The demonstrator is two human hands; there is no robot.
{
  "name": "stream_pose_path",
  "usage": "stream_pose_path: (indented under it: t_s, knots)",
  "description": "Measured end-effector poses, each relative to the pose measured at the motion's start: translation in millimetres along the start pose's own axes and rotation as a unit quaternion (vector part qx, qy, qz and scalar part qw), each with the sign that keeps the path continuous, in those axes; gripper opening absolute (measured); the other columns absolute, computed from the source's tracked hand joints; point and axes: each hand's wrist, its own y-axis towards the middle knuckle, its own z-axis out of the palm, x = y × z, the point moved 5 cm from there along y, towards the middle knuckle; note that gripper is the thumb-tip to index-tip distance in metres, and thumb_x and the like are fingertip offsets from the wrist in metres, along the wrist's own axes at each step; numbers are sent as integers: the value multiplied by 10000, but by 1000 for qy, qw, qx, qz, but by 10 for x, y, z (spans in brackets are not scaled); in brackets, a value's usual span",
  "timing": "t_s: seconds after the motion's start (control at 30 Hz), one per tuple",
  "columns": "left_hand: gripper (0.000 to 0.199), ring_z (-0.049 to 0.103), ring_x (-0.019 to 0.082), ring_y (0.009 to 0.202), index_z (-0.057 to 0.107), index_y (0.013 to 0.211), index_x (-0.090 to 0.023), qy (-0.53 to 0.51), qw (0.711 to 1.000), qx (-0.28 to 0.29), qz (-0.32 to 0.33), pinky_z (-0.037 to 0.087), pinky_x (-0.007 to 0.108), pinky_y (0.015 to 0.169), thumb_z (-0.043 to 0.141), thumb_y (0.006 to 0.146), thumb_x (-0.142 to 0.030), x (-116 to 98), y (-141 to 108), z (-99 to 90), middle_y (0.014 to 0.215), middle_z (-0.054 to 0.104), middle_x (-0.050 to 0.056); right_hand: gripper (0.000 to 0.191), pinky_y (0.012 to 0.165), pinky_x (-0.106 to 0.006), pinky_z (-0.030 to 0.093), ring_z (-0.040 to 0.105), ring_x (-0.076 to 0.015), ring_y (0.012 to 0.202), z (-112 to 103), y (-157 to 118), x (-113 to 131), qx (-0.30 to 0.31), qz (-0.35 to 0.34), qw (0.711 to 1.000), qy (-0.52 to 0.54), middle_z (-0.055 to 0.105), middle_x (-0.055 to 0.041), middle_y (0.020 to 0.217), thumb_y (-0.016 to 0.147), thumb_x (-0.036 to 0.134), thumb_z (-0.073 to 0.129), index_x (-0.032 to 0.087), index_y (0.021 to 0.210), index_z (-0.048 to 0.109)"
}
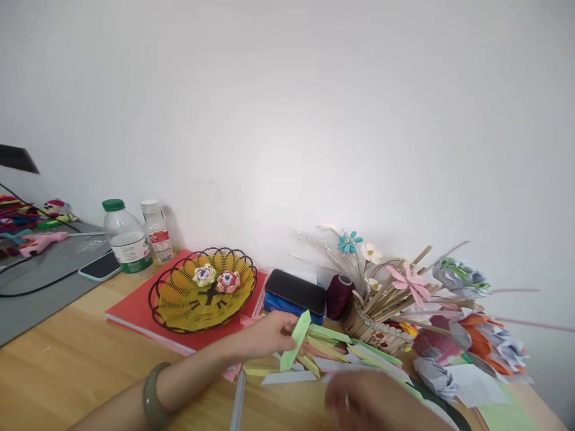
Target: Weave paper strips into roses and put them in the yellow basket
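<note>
My left hand [272, 336], with a jade-coloured bangle on its wrist, pinches a light green folded paper strip [296, 341]. The strip stands tilted upward over a heap of coloured paper strips [327, 353] in green, yellow, white and pink. Lower down, near the bottom edge, my right hand [366, 398] is smeared by motion. Its fingers look curled, but I cannot make out whether anything is in them. Just behind the heap lies a dark phone [296, 290] on a blue pack [287, 306].
A woven basket [179, 317] holding two paper rosettes [229, 281] sits on red paper [135, 305]. Bottles [130, 239] stand behind left. Maroon thread [339, 296] and a stick-built flower holder [372, 329] are at right, beside paper flowers [489, 341]. A white wall rises behind.
</note>
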Motion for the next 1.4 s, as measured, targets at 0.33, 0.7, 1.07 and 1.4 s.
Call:
stream_pose_path:
  t_s: [0.33,0.7,1.07,1.4]
  knots:
    - [309,519,101,546,540,899,-150,-139,982,-107,-73,361,210,522,367,646,-108,56,-52,-203,599,523,-28,203,516,-262,448,624,-193,755,-600,566,92,-82,97,983,-132,603,-61,919,856,187,391,209,924,582]
    - [386,550,142,617,566,977,-112,-228,953,-172,-100,401,269,658,420,620,-121,71,-61,-269,553,516,-14,252,620,-293,486,607,-177,760,-536,538,152,-116,41,986,-111,617,-34,815,895,268,350,223,853,595]
    - [203,581,173,772,531,901,-137,-265,953,-124,-76,420,296,698,453,720,-184,-59,-119,105,882,621,75,291,484,-215,459,577,-134,536,-869,461,339,-150,188,903,355,620,-19,609,753,460,521,183,717,606]
    - [284,566,151,741,557,961,-157,-374,925,-9,-60,386,320,781,500,690,-222,-203,-205,466,829,566,27,305,436,-211,355,455,-99,449,-629,484,400,-120,241,886,377,531,24,498,739,458,508,185,605,535]
